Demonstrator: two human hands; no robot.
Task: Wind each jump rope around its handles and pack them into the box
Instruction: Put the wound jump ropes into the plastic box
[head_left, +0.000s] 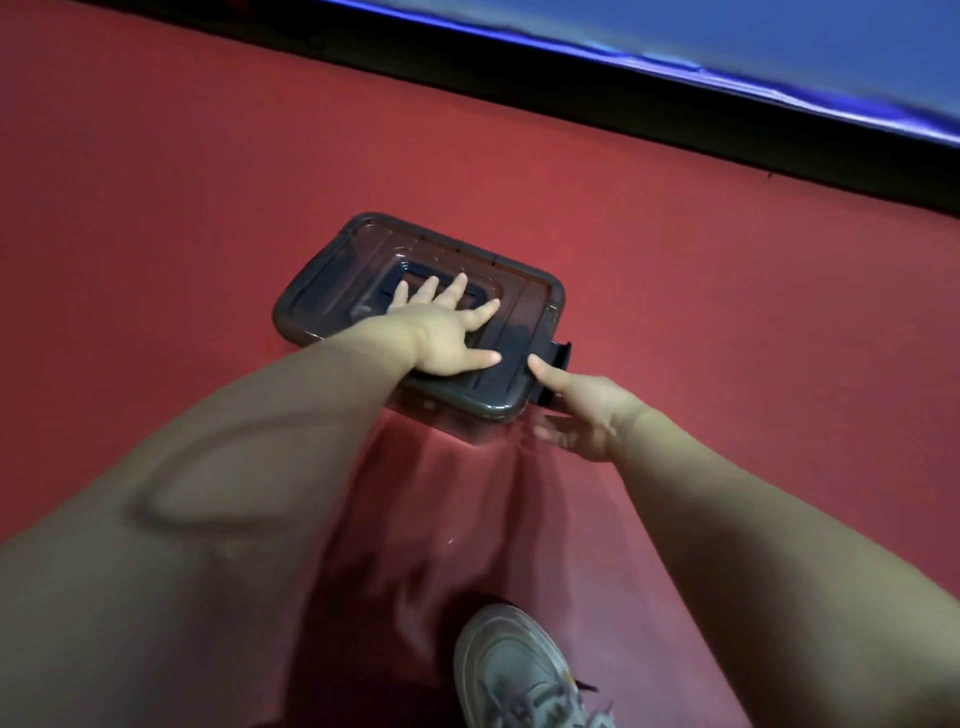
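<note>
Item: one storage box (452, 423), clear-walled, standing on the red floor (208, 156), its dark smoked lid (332, 280) seated on top. We hold our left hand (447, 332) flat on the lid's middle, fingers straight and spread, grasping nothing. We judge this press keeps the lid down and the box from sliding. Our right hand (582, 405) sits at the box's right end, thumb stretched onto the lid's near corner, just beside the dark side latch (560, 358), which stands out from the wall. Its other fingers are blurred below the rim, so we cannot tell whether they curl on anything. We judge the hand is placed there to work that latch; whether to fasten or free it we cannot say. Jump ropes: none in view outside the box, and the tinted lid hides whatever lies within. Also present: one grey shoe (519, 670) at the lower edge; a black strip (571, 93) and a blue mat (779, 41) along the far side.
</note>
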